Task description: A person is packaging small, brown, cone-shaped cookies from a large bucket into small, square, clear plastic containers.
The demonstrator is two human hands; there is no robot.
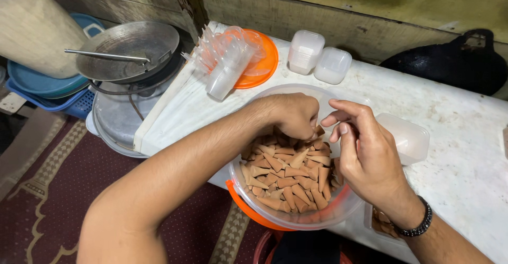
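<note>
A clear round plastic tub with an orange lid under it sits at the table's near edge, holding several small brown cones. My left hand reaches into the tub with fingers curled around a few cones. My right hand, with a dark bead bracelet on the wrist, hovers over the tub's right side, thumb and fingers pinched close together beside the left hand; whether it holds a cone is hidden.
A small clear box lies right of the tub, and another with cones sits under my right wrist. Two white lidded boxes, stacked clear containers on an orange lid, a metal pan and a black bag stand around the white table.
</note>
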